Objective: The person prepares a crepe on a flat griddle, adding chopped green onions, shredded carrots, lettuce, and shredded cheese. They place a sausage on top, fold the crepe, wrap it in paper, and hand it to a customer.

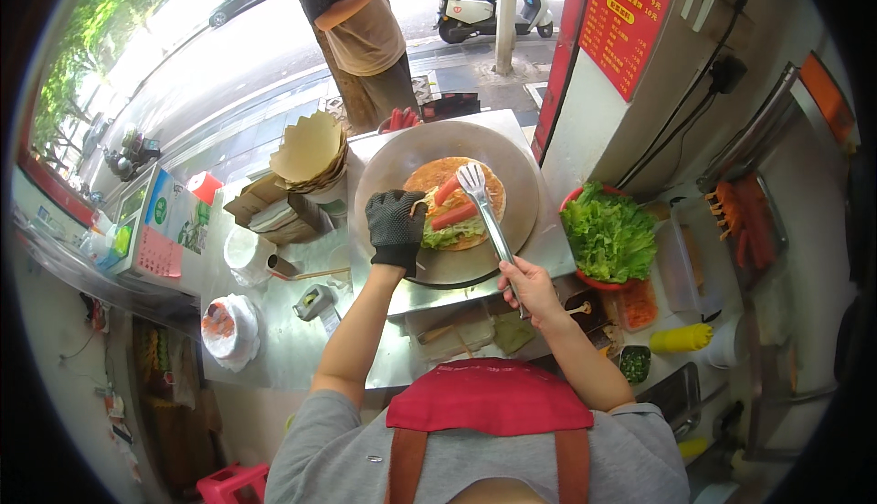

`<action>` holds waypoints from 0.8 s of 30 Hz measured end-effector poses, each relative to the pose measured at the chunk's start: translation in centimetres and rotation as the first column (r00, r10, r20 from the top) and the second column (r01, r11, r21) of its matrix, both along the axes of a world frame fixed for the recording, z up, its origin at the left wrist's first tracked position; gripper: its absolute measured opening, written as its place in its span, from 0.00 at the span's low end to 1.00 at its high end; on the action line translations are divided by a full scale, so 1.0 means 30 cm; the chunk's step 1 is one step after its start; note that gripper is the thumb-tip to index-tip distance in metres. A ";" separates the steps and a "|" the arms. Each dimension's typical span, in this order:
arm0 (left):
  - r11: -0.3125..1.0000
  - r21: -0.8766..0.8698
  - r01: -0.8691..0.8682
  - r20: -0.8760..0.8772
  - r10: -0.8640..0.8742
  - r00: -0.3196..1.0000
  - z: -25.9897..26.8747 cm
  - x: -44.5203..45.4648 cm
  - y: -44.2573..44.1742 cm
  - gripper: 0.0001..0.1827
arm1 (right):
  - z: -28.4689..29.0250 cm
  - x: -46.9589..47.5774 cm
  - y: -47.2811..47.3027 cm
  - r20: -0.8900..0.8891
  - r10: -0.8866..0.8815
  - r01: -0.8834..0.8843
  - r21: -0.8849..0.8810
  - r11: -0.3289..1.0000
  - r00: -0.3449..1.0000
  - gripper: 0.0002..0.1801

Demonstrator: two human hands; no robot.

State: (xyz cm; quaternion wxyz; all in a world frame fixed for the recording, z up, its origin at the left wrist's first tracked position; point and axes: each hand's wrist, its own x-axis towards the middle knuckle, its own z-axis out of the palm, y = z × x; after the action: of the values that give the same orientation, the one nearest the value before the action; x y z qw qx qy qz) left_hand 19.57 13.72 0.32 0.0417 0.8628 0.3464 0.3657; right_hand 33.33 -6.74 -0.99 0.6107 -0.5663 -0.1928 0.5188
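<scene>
A flat pancake (419,173) lies on a round metal griddle (521,182). On it are lettuce (438,238), pale shreds and two reddish sausages, one upper sausage (449,189) tilted and one lower sausage (453,216) across the lettuce. My left hand (396,226), in a black dotted glove, is at the pancake's left edge with its fingers over the filling; some shreds show by the fingertips, and what lies under them is hidden. In my right hand (533,291) are metal tongs (495,226), whose slotted head is over the pancake beside the upper sausage.
Right of the griddle stand a red bowl of lettuce (606,233), a tub of orange shreds (637,309), a yellow bottle (680,338) and a tray of sausages (754,230). Paper bowls (310,147) and a cardboard box (291,219) stand left. A person (363,31) stands beyond the counter.
</scene>
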 end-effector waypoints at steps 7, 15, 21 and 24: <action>0.994 -0.010 0.106 -0.102 -0.106 0.989 -0.075 0.069 0.038 0.08 | -0.038 -0.034 0.001 0.049 0.016 -0.012 -0.078 0.997 0.999 0.11; 0.975 0.177 0.134 -0.328 -0.070 0.942 -0.122 0.157 0.097 0.08 | 0.035 -0.029 -0.046 0.349 0.031 0.024 -0.153 0.988 0.937 0.21; 0.983 0.139 0.120 -0.330 -0.068 0.942 -0.121 0.153 0.091 0.08 | 0.065 0.039 -0.083 0.680 -0.044 0.144 -0.092 0.985 0.732 0.23; 0.985 0.139 0.107 -0.293 -0.062 0.954 -0.120 0.149 0.083 0.08 | 0.057 0.078 -0.088 0.810 0.001 0.120 -0.088 0.989 0.586 0.22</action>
State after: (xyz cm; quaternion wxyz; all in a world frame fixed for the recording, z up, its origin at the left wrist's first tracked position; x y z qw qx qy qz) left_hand 24.04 16.20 -3.28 -0.0599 0.9215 0.2824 0.2599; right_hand 35.67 -9.39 0.73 0.4344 -0.7854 -0.3946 0.1965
